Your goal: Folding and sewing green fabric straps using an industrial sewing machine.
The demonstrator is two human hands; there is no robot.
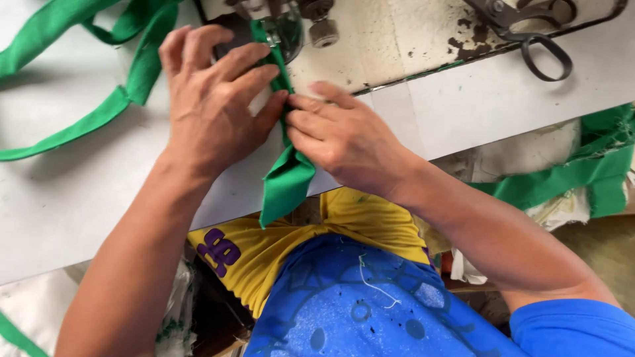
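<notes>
A narrow green fabric strip (286, 178) runs from the sewing machine's presser foot (278, 30) toward me and hangs over the white table's front edge. My left hand (211, 99) lies flat on the strip just in front of the presser foot, fingers spread forward. My right hand (337, 135) pinches the strip's folded edge from the right, thumb and fingers meeting the left hand's fingertips. The sewn part of the green strip (99, 112) loops away over the table at the upper left.
Dark metal scissors (529, 33) rest on the worn machine bed (397, 39) at the upper right. More green fabric (582, 172) and white cloth lie in a heap at the right, below the white table (496, 99). White bags sit at the lower left.
</notes>
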